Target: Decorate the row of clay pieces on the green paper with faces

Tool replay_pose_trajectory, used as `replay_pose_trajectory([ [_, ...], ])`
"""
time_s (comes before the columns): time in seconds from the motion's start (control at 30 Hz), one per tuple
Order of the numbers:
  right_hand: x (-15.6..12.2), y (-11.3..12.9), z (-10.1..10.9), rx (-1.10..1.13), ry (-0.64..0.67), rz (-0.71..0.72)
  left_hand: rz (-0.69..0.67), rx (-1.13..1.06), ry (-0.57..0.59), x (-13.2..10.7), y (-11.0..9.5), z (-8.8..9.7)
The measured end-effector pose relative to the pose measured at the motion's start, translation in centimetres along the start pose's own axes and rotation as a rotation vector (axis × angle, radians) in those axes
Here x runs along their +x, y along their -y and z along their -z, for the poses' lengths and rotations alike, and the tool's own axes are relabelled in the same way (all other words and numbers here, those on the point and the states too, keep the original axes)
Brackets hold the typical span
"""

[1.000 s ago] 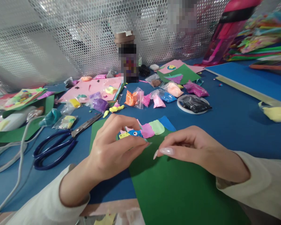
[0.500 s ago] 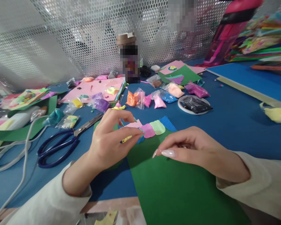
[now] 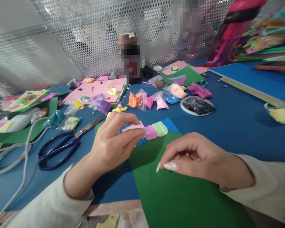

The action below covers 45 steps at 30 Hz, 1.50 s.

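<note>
A sheet of green paper [image 3: 180,196] lies under both hands. Along its far edge runs a row of flattened clay pieces: a purple-pink clay piece [image 3: 152,133], a pale green clay piece [image 3: 161,129] and a blue clay piece [image 3: 170,124]. My left hand [image 3: 116,136] hovers with fingers apart at the left end of this row, its fingertips by the purple-pink piece, and covers part of it. Above the paper, to the right, my right hand [image 3: 192,158] is curled, thumb and index tips close together; anything between them is too small or hidden to make out.
Blue-handled scissors [image 3: 59,148] and a white cable [image 3: 26,155] lie at left. Small bags of coloured clay, such as a purple bag [image 3: 103,106], spread across the back. A cup [image 3: 130,60] and a pink bottle [image 3: 230,34] stand before the perforated metal panel [image 3: 90,41].
My right hand has moved slightly down and toward me. My left hand has shifted a little at the clay row, and the yellow piece seen between its fingers is now covered.
</note>
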State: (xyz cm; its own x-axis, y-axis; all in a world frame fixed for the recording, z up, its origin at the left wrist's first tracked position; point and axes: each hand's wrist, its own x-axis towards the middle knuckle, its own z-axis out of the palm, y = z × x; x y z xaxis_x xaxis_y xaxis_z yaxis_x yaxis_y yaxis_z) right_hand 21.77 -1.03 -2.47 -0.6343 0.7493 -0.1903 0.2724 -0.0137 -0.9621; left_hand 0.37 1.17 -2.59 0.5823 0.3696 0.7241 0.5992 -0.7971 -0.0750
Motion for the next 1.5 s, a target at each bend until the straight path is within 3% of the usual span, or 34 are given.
replay_pose_trajectory([
  [0.7,0.0,-0.1,0.1,-0.063,0.033,0.055,-0.01,-0.026,-0.022,-0.2,-0.1,0.1],
  [1.13,-0.1,0.2,-0.1,-0.067,0.054,0.003,0.008,-0.03,-0.018,0.0,0.1,-0.1],
  [1.37,-0.1,0.2,0.1,-0.123,0.06,0.022,0.073,-0.126,0.045,0.3,-0.1,0.1],
  [1.5,-0.1,0.1,0.0,-0.152,0.063,0.016,0.15,-0.21,0.213,0.0,-0.3,0.9],
])
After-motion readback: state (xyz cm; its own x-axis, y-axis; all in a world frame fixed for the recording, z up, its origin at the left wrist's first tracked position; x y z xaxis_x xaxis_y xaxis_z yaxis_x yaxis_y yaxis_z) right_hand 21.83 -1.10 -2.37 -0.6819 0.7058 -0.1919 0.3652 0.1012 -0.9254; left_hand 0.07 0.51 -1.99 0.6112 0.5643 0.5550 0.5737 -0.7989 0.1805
